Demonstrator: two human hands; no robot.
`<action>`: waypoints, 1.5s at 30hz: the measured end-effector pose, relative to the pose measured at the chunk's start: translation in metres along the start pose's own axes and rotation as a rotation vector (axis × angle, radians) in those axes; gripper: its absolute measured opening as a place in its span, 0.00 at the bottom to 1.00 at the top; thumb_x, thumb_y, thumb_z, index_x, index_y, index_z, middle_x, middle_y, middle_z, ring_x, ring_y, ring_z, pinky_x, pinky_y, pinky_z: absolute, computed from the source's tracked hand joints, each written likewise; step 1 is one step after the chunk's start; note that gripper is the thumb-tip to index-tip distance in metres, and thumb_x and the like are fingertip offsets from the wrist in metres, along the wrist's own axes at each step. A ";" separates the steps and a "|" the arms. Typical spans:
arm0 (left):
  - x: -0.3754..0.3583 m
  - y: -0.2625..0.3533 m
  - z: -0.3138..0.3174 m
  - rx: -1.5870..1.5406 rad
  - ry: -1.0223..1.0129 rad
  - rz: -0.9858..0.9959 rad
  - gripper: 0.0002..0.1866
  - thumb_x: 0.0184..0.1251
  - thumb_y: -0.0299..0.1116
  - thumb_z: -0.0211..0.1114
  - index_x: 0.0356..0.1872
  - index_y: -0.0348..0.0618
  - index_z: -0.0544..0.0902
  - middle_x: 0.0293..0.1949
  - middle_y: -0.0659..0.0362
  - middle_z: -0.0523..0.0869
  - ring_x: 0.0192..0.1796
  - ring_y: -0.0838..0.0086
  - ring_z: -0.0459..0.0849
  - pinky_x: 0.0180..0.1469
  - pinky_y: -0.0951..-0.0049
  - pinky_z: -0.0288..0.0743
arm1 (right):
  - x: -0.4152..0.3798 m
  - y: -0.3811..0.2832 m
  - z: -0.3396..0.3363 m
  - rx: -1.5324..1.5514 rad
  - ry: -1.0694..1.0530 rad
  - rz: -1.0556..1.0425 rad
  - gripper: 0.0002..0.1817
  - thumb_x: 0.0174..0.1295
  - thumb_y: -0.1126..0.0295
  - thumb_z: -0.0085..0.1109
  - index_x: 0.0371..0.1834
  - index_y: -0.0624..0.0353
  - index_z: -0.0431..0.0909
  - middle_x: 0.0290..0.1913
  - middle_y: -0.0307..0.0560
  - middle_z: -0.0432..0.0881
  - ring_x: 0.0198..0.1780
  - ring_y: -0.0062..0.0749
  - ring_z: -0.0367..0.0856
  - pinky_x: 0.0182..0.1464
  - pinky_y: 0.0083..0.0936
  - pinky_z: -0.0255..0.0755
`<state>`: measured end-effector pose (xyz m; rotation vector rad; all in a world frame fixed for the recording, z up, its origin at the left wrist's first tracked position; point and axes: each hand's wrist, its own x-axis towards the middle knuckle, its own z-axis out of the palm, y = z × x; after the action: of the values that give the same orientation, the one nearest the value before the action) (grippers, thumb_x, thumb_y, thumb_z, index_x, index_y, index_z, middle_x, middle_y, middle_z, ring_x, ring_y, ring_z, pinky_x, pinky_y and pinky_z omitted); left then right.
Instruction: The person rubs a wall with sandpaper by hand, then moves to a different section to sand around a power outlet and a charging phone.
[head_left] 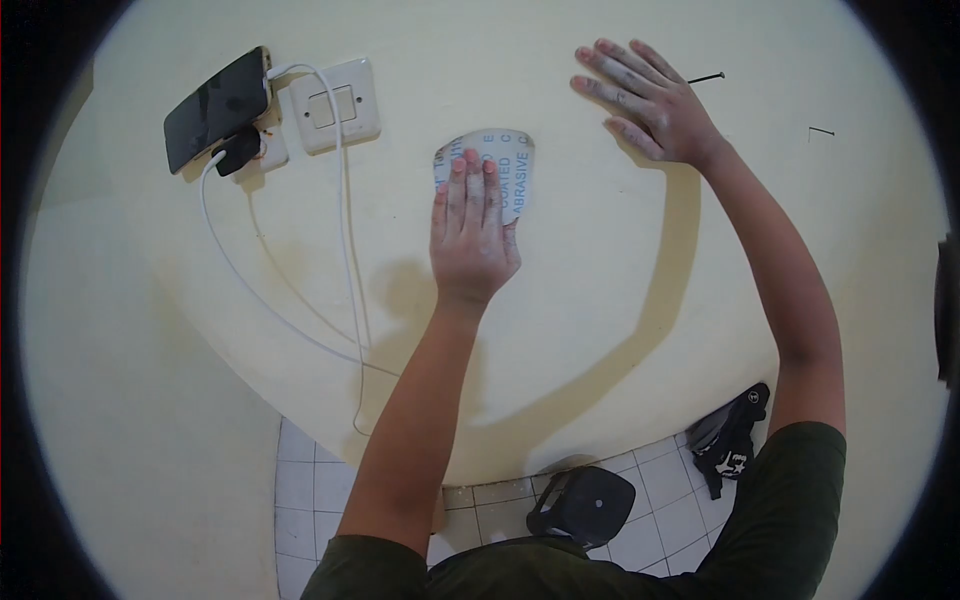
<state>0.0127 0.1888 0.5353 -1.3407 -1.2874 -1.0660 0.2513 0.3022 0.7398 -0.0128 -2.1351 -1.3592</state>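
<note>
My left hand (472, 235) lies over a piece of sandpaper (512, 160) and holds it against the pale yellow wall (580, 270). Blue print with the words "coated abrasive" shows on its light backing, and the grit side is hidden. The fingers of this hand are straight and close together, dusted white, with the thumb at the right edge of the sheet. Higher up to the right, my right hand (645, 105) rests flat on the wall, empty, with its dusty fingers spread. A nail (708, 77) sticks out of the wall just beside it.
A phone (220, 108) sits above a black charger (237, 152) plugged into a socket. White cables (345, 200) hang down past a light switch (335, 105). Another nail (822, 131) is at the right. On the tiled floor are a black rounded object (585, 505) and a black bag (727, 440).
</note>
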 end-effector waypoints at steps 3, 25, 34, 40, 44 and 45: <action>-0.002 0.000 -0.002 -0.010 0.006 0.009 0.32 0.74 0.37 0.57 0.78 0.40 0.71 0.80 0.41 0.66 0.83 0.48 0.62 0.81 0.49 0.54 | -0.002 -0.003 0.003 0.045 0.076 0.063 0.28 0.74 0.62 0.52 0.78 0.41 0.72 0.82 0.37 0.68 0.82 0.38 0.64 0.83 0.48 0.56; 0.094 0.049 0.003 0.103 0.021 -0.016 0.32 0.71 0.26 0.57 0.78 0.40 0.70 0.81 0.44 0.65 0.84 0.49 0.59 0.81 0.46 0.54 | -0.111 -0.041 0.038 0.396 0.418 0.386 0.28 0.69 0.68 0.54 0.73 0.61 0.76 0.75 0.52 0.76 0.79 0.47 0.70 0.81 0.46 0.61; 0.115 0.053 0.027 0.097 0.066 0.052 0.32 0.70 0.27 0.57 0.77 0.43 0.72 0.79 0.53 0.70 0.81 0.62 0.67 0.82 0.48 0.52 | -0.114 -0.040 0.052 0.296 0.611 0.606 0.33 0.69 0.67 0.52 0.76 0.71 0.68 0.78 0.61 0.69 0.82 0.56 0.62 0.82 0.53 0.54; 0.144 0.063 0.034 0.046 0.345 -0.140 0.31 0.71 0.27 0.56 0.76 0.44 0.73 0.81 0.54 0.69 0.83 0.60 0.64 0.81 0.47 0.52 | -0.115 -0.039 0.053 0.281 0.578 0.637 0.35 0.69 0.65 0.52 0.77 0.72 0.66 0.80 0.62 0.65 0.83 0.57 0.58 0.83 0.53 0.51; 0.151 0.081 0.051 0.117 0.321 -0.065 0.29 0.72 0.26 0.55 0.75 0.40 0.73 0.80 0.51 0.68 0.83 0.56 0.63 0.81 0.46 0.50 | -0.114 -0.040 0.048 0.282 0.533 0.662 0.35 0.70 0.63 0.51 0.79 0.71 0.65 0.82 0.61 0.63 0.84 0.54 0.56 0.83 0.53 0.50; 0.153 0.070 0.049 0.128 0.317 -0.030 0.28 0.72 0.26 0.55 0.74 0.38 0.74 0.79 0.50 0.69 0.82 0.55 0.64 0.81 0.45 0.50 | -0.114 -0.041 0.046 0.275 0.510 0.668 0.36 0.70 0.62 0.52 0.79 0.70 0.64 0.82 0.61 0.62 0.85 0.54 0.56 0.83 0.53 0.50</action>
<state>0.0907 0.2631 0.6737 -1.0129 -1.1214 -1.1449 0.3095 0.3551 0.6371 -0.2239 -1.6437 -0.5935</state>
